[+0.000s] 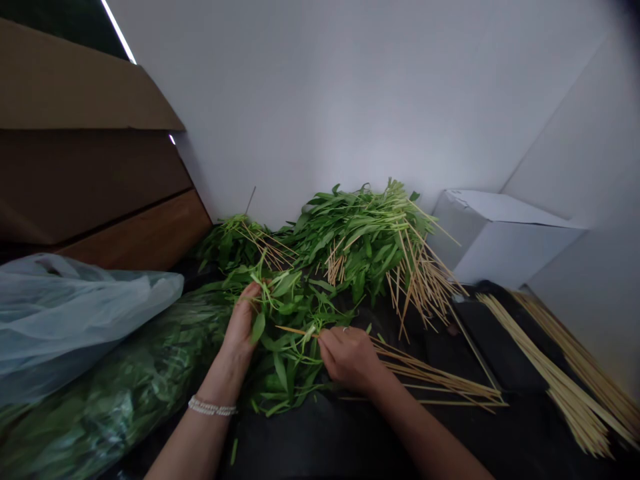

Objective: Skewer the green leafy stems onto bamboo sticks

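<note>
My left hand (246, 313) is closed around green leafy stems (280, 287), whose leaves spread out past the fingers. Level with it on the right, my right hand (347, 353) grips a wooden skewer (291, 329), its pointed end aimed left. Pale green stems bunch up on the skewer just ahead of the right fingers. Beneath and between both hands lies a loose heap of leafy greens (280, 383). Several bare skewers (440, 380) rest on the black surface beside my right forearm.
Against the wall, a large pile of skewered greens (360, 233) leans near a white box (505, 233). A smaller bunch (230, 243) sits left of it. Bagged greens (135, 373) and a translucent plastic bag (75, 313) fill the left. Skewer bundles (555, 373) lie far right.
</note>
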`<state>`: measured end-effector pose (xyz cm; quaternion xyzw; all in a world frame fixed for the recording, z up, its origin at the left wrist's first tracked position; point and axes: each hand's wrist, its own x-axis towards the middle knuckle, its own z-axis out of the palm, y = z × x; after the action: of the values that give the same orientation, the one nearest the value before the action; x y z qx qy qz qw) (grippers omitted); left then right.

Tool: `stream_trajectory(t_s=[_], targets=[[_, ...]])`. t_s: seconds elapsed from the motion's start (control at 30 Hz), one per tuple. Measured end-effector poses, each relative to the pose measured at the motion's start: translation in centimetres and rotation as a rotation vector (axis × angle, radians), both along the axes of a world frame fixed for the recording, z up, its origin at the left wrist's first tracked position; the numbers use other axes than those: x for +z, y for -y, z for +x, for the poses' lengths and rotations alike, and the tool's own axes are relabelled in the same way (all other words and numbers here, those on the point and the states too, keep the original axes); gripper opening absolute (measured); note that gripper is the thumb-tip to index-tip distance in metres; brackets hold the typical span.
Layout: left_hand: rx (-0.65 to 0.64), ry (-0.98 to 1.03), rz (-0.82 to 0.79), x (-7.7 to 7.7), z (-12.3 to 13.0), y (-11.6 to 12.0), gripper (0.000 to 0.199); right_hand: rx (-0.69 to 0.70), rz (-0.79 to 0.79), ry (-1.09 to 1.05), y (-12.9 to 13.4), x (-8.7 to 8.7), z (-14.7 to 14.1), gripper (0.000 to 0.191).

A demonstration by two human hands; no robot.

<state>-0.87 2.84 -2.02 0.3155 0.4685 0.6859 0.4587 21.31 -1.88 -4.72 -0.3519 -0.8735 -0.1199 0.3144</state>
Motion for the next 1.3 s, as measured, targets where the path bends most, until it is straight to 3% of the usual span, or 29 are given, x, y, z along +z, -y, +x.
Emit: stream_trajectory(t_s=[0.13,0.3,0.43,0.53,0.67,0.77,0.93,1.3], targets=[[0.054,-0.353,0.101,-0.5,0.7,0.3,0.021,0.006,0.009,-0.017,0.0,0.0,0.0,0.021],[-0.001,-0.789,0.204,-0.9,1.8,1.1,0.019,-0.012,0.006,-0.041,-0.1,0.0,0.1,0.022],[0.158,-0.940,0.355,-0.3,1.5,1.3,0.011,-0.045,-0.002,-0.074,-0.2,-0.1,0.1,0.024],[0.168,-0.761,0.299,-0.2,1.2,1.2,0.016,-0.060,0.005,-0.115,-0.3,0.1,0.1,0.025],[-0.103,-0.274,0.120,-0.6,1.3,0.9,0.026,-0.097,0.050,-0.195,-0.4,0.4,0.4,0.024],[-0.183,-0.047,0.019,-0.8,1.6,0.7,0.033,-0.142,0.114,-0.210,-0.5,0.7,0.8,0.026],[-0.198,0.039,-0.076,-0.8,1.9,0.8,0.042,-0.177,0.156,-0.153,-0.5,1.0,1.1,0.029],[-0.203,0.077,-0.074,-0.8,2.1,1.0,0.037,-0.174,0.119,-0.098,-0.5,0.7,1.1,0.029]])
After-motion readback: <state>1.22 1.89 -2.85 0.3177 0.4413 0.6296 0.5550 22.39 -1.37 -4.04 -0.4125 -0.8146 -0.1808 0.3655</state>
